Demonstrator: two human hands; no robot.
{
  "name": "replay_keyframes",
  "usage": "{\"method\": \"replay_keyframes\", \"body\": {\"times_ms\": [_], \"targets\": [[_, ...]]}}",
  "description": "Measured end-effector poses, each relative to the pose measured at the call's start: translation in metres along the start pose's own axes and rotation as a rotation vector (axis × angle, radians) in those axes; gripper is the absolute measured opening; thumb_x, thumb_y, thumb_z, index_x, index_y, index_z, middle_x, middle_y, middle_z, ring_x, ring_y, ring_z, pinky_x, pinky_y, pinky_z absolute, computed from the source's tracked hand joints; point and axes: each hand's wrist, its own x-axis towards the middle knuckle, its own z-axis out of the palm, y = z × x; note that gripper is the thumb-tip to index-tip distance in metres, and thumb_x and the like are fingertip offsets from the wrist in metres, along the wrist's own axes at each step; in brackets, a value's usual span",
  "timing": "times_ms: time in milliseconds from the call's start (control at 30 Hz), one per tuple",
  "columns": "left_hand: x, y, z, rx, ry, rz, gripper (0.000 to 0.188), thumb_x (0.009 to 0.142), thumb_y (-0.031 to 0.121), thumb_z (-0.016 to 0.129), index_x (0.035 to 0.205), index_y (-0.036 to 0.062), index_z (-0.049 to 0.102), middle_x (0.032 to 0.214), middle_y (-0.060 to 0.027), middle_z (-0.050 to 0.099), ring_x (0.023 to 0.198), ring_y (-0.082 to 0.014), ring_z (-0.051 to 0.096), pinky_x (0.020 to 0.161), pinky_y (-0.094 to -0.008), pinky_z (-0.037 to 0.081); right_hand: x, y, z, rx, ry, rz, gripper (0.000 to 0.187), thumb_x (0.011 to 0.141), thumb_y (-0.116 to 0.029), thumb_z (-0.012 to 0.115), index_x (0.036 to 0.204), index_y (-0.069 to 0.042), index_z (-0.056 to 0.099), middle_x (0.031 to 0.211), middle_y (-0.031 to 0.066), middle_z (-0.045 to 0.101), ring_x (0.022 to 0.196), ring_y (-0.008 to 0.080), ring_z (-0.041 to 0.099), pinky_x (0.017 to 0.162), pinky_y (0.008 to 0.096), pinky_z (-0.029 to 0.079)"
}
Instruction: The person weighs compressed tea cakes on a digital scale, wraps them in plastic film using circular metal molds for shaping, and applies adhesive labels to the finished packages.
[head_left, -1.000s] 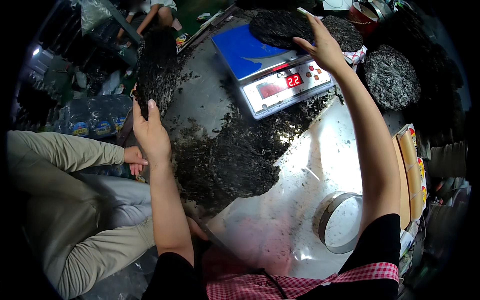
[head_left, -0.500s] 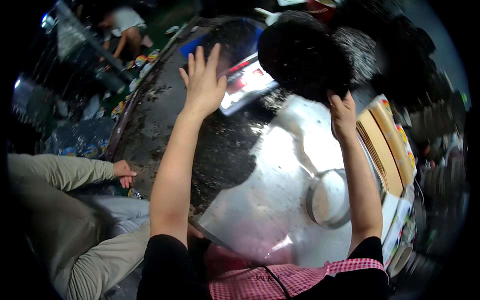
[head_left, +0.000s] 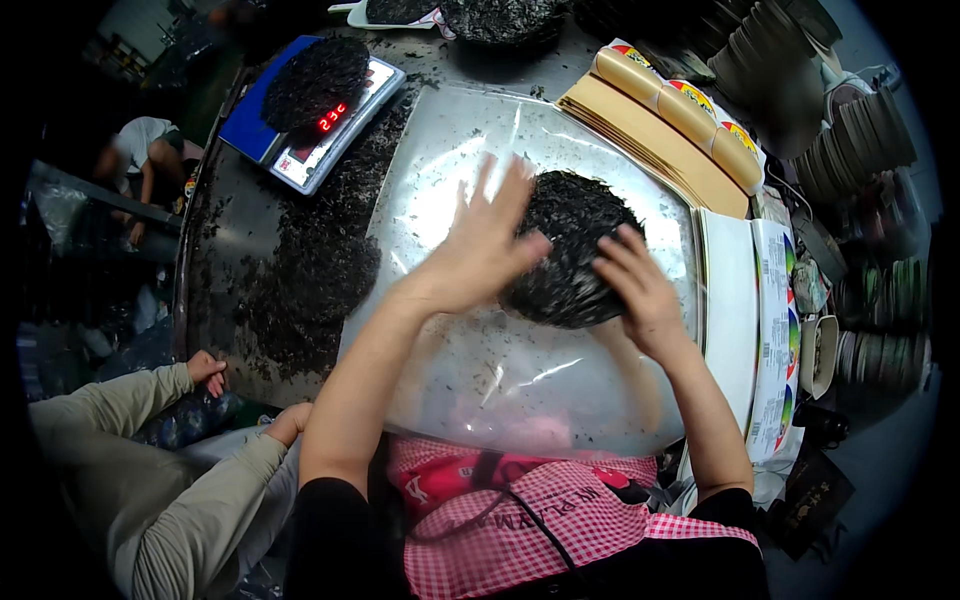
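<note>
A round black cake of dried shreds (head_left: 572,262), probably dried seaweed, lies on the clear plastic sheet (head_left: 470,375) in front of me. My left hand (head_left: 480,235) is over its left edge, fingers spread and smeared by motion, the thumb reaching over the rim. At the right edge is my right hand (head_left: 642,288), its fingers apart and laid on or just above the cake; I cannot tell whether they press on it. Neither hand grips anything. Farther left, a second black cake (head_left: 315,88) sits on a digital scale (head_left: 340,140) with a lit red display.
Loose dark shreds (head_left: 300,290) cover the table's left part. Brown paper packaging (head_left: 650,140) and white printed sheets (head_left: 730,300) line the right side. Stacked round discs (head_left: 860,140) stand beyond. A seated person's hand (head_left: 207,372) rests at the left edge; a white scoop (head_left: 375,15) lies far off.
The black cake has come from the far right, held in my right hand, down onto the plastic sheet. My right hand has released it. My left hand has moved right, away from the scale.
</note>
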Motion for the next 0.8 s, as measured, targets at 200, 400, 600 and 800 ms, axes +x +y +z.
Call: {"method": "replay_keyframes", "body": {"times_ms": [200, 400, 600, 800], "targets": [[0.018, 0.021, 0.016, 0.452, -0.346, 0.088, 0.08, 0.068, 0.039, 0.08, 0.124, -0.0106, 0.051, 0.15, -0.0245, 0.03, 0.137, -0.0362, 0.032, 0.113, -0.0421, 0.031, 0.034, -0.01, -0.009, 0.085, -0.224, 0.243, 0.064, 0.069, -0.01, 0.07, 0.13, -0.004, 0.049, 0.141, 0.0164, 0.046, 0.133, 0.0317, 0.041, 0.097, 0.0409, 0.049], [0.024, 0.019, 0.074, 0.62, -0.241, -0.01, 0.06, 0.061, 0.021, 0.084, 0.108, -0.0073, 0.059, 0.145, -0.0265, 0.036, 0.124, -0.0325, 0.047, 0.089, -0.0341, 0.054, 0.058, -0.018, 0.035, -0.385, -0.524, 0.245, 0.038, 0.071, -0.006, 0.066, 0.106, 0.006, 0.059, 0.117, 0.0244, 0.058, 0.107, 0.0315, 0.058, 0.081, 0.0355, 0.054], [0.021, 0.019, 0.07, 0.384, -0.299, -0.028, 0.075, 0.062, 0.017, 0.084, 0.122, -0.0081, 0.047, 0.149, -0.022, 0.028, 0.134, -0.0326, 0.036, 0.093, -0.0354, 0.053, 0.039, -0.018, 0.022, -0.009, -0.502, 0.315, 0.055, 0.07, -0.009, 0.072, 0.12, 0.002, 0.054, 0.125, 0.0227, 0.054, 0.118, 0.037, 0.053, 0.094, 0.0382, 0.048], [0.011, 0.016, 0.062, 0.247, -0.225, -0.022, 0.076, 0.064, 0.015, 0.083, 0.128, 0.0, 0.045, 0.146, -0.0204, 0.03, 0.134, -0.0341, 0.037, 0.101, -0.0387, 0.047, -0.065, -0.086, -0.02, 0.046, -0.124, 0.079, 0.049, 0.074, -0.022, 0.072, 0.118, -0.005, 0.058, 0.126, 0.015, 0.056, 0.128, 0.0333, 0.046, 0.106, 0.0501, 0.037]]}}
